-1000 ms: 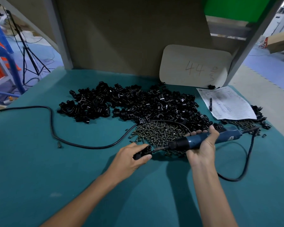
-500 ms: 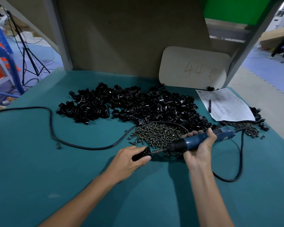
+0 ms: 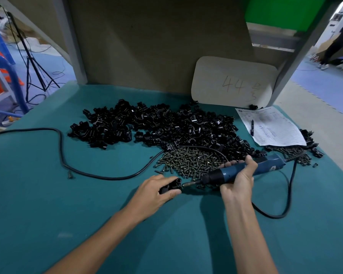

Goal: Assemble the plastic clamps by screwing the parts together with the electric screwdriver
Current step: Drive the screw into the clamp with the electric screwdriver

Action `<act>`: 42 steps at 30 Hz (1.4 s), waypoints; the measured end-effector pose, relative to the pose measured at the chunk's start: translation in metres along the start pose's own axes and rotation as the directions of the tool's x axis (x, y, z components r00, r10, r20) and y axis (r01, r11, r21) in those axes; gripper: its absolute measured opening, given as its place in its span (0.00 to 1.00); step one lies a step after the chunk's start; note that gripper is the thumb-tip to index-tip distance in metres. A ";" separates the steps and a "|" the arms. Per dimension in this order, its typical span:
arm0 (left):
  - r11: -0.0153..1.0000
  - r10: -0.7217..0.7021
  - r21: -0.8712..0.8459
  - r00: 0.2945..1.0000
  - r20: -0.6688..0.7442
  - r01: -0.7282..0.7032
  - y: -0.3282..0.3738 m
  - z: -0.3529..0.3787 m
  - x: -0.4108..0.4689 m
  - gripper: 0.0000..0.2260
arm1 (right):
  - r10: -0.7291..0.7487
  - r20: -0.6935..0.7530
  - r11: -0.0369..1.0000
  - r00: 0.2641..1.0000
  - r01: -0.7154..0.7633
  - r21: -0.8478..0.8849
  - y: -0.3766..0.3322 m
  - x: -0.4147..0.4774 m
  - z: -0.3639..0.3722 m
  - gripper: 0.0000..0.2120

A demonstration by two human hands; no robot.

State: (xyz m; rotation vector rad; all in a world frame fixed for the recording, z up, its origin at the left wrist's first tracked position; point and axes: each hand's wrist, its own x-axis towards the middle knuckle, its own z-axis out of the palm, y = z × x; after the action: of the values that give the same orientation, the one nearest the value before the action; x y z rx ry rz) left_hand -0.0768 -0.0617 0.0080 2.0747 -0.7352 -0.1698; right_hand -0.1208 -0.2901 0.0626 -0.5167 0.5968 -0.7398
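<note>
Seen from my head, my left hand (image 3: 154, 191) curls around a black plastic clamp (image 3: 169, 187) low at the teal surface (image 3: 87, 214), just in front of the heap of screws (image 3: 188, 161). My right hand (image 3: 239, 178) is wrapped round the blue electric screwdriver (image 3: 269, 167), its bit lying nearly level against the clamp's right end. The pile of loose clamp parts (image 3: 166, 125) lies behind the screws.

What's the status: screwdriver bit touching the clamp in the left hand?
Touching. Head view: the screwdriver bit meets the side of the clamp that the left hand grips, with no gap showing between them.
</note>
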 end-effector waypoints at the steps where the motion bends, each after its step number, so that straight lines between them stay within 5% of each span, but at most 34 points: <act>1: 1.000 -0.002 -0.003 1.000 -0.003 0.002 0.000 0.000 0.000 0.26 | 0.001 0.000 1.000 1.000 -0.001 0.005 0.001 0.000 0.000 0.12; 28: 0.999 0.024 0.037 1.000 0.005 -0.024 -0.006 0.002 0.003 0.15 | 0.003 -0.017 1.000 1.000 -0.003 0.002 0.010 -0.003 -0.002 0.12; 42: 0.997 -0.028 -0.067 1.000 0.003 0.029 -0.005 -0.002 0.003 0.18 | 0.064 -0.010 0.994 0.998 -0.063 0.086 0.014 -0.002 -0.005 0.12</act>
State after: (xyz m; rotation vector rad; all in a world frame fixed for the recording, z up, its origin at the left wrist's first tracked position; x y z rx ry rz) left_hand -0.0715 -0.0601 0.0053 2.0221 -0.6921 -0.2096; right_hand -0.1190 -0.2806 0.0512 -0.4119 0.5887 -0.7054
